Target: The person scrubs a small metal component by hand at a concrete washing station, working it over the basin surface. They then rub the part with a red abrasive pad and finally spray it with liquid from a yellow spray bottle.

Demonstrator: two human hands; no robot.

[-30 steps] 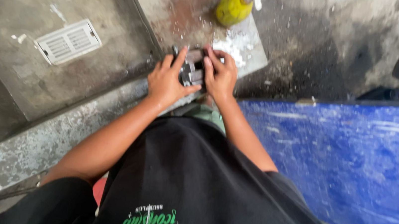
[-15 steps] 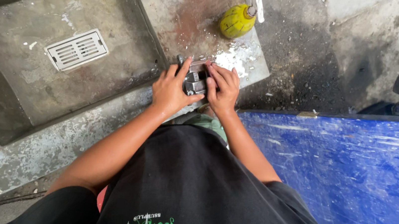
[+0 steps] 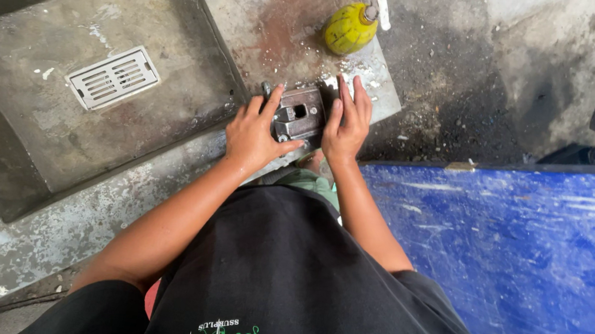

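Two hands on one grey metal part [image 3: 298, 112], flat on the concrete slab [image 3: 255, 13].
My left hand [image 3: 255, 136] grips its left edge, fingers curled; my right hand [image 3: 345, 125] presses its right side, fingers straight together. Yellow bottle [image 3: 349, 28] lies beyond.

My left hand [image 3: 255, 134] and right hand [image 3: 345, 124] cover the edges of the metal part [image 3: 299, 112], so I can't see each grip. The yellow bottle [image 3: 349, 27] is cut off at the top.
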